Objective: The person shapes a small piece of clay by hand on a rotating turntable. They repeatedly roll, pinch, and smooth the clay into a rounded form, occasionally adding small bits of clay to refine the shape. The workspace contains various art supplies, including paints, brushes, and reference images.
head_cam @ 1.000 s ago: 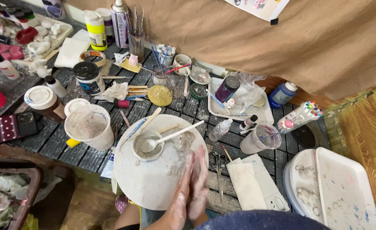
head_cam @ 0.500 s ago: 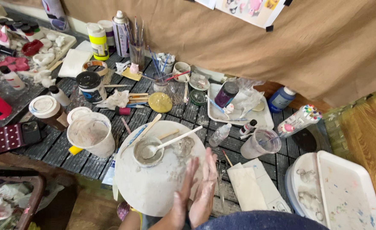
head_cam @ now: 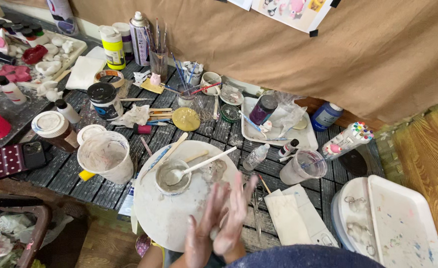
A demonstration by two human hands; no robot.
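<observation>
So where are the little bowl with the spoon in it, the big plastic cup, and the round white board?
Small bowl (head_cam: 173, 177), head view: on its near rim.
Plastic cup (head_cam: 105, 158), head view: on its side wall.
Round white board (head_cam: 164, 218), head view: on a bare patch near the hands.

head view, steeply down, table near

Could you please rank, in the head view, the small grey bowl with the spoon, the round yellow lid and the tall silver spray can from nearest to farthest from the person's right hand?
From the right hand:
1. Small grey bowl with the spoon, up-left on the round white board.
2. Round yellow lid, farther back on the slatted table.
3. Tall silver spray can, at the back by the brown cloth.
</observation>
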